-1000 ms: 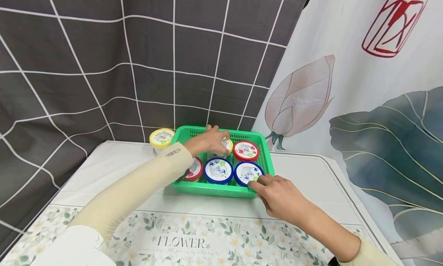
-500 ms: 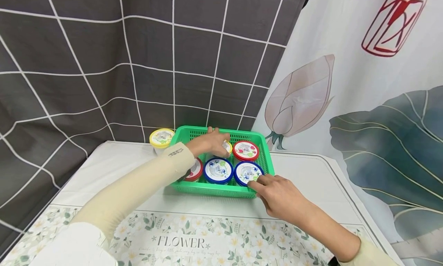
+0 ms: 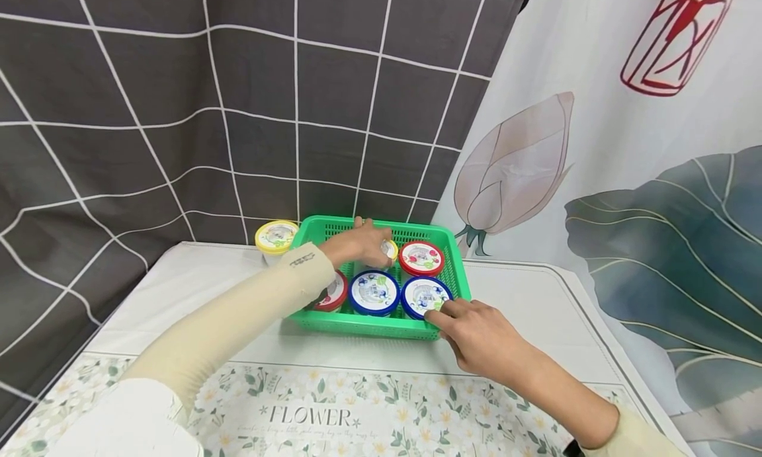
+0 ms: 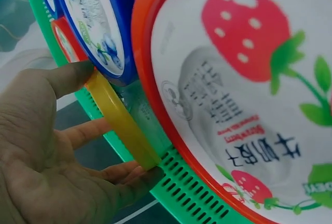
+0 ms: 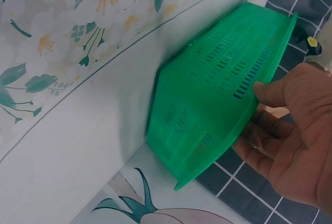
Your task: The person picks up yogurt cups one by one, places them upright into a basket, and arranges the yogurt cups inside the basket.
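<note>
My left hand [image 3: 360, 241] reaches into the green plastic basket [image 3: 369, 325] and grips a yellow-lidded tub [image 3: 390, 249] by its rim. The left wrist view shows thumb and fingers spread around the yellow lid [image 4: 122, 120], with most of the cup below hidden. At the basket's near right corner, my right hand [image 3: 479, 338] pinches the rim, thumb outside and fingers inside. Two blue-lidded tubs [image 3: 374, 293] stand in the front row beside a red-lidded tub [image 3: 335, 291], partly covered by my left wrist. Another red-lidded tub [image 3: 422, 258] sits at the back right.
A second yellow-lidded tub [image 3: 276, 237] stands on the table outside the basket's left end. A floral mat area [image 3: 309, 411] printed "FLOWER" covers the near table. Behind hangs a dark grid-patterned curtain [image 3: 256, 100], with a white printed curtain [image 3: 512, 172] to the right.
My left hand and the yellow-lidded tub have sunk very slightly within the basket since a second ago. The right hand keeps its hold on the rim.
</note>
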`<state>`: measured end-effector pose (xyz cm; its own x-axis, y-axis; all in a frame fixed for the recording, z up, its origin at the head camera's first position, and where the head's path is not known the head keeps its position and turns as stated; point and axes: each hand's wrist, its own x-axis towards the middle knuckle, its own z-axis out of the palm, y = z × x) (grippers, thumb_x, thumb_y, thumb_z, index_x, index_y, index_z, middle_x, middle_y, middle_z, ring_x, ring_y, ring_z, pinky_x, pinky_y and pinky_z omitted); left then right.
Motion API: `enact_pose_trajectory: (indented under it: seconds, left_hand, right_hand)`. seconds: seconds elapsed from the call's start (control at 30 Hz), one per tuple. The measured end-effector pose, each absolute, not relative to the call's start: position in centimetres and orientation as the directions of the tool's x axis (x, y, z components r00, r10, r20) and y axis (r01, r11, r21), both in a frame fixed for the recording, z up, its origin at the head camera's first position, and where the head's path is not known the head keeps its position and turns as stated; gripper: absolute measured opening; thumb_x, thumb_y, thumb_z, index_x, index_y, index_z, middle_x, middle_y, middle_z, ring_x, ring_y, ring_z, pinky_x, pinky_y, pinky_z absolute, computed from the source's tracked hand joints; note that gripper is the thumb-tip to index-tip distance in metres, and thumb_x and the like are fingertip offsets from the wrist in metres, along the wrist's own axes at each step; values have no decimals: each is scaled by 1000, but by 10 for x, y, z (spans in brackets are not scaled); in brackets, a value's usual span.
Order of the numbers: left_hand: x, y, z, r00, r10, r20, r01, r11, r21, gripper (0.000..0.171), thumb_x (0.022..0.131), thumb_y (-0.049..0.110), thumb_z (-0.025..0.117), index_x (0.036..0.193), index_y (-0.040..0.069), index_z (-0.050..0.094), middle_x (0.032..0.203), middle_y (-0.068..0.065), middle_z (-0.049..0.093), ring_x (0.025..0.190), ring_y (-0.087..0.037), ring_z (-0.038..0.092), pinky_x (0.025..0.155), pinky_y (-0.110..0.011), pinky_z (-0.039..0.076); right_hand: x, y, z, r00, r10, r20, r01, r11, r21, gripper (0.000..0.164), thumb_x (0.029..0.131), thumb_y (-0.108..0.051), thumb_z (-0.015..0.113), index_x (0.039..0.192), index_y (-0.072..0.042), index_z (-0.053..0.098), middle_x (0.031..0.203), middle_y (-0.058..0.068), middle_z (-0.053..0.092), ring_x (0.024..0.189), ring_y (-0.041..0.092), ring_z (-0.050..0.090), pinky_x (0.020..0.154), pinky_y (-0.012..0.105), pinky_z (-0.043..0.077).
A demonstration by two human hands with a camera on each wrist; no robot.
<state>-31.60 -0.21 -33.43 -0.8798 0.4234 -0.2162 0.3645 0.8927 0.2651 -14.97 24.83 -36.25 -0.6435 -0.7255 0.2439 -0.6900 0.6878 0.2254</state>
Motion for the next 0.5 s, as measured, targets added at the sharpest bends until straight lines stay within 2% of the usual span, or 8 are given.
enact_pose_trajectory:
  seconds: [0.23, 0.4, 0.5]
  left_hand:
    - [-316, -5, -332, -876, 389, -287, 340, 917, 208, 88, 106, 51, 70, 179, 22, 32, 185, -25, 25, 170, -44, 21, 133, -72, 39]
    - [-316, -6, -329, -858, 376, -350, 313, 923, 225, 91, 107, 52, 71, 181, 23, 26, 189, -24, 12, 177, -47, 4, 135, -76, 31]
    - [-316, -6, -329, -857, 372, -356, 309, 925, 221, 91, 107, 54, 70, 181, 24, 26, 190, -22, 11, 177, -46, 4, 136, -75, 31]
  right_hand:
    - [-150, 248, -363, -642, -725, 247, -689, 688, 227, 36, 94, -6, 85, 126, -18, 76, 102, 2, 77, 93, 20, 75, 87, 42, 71]
    - [-150, 248, -363, -643, -727, 241, -691, 686, 226, 36, 94, -6, 85, 126, -18, 76, 103, 2, 77, 94, 20, 75, 88, 42, 71]
    - [-150, 249, -363, -644, -726, 242, -690, 687, 228, 36, 94, -6, 85, 126, -18, 76, 103, 2, 77, 94, 20, 75, 88, 42, 71]
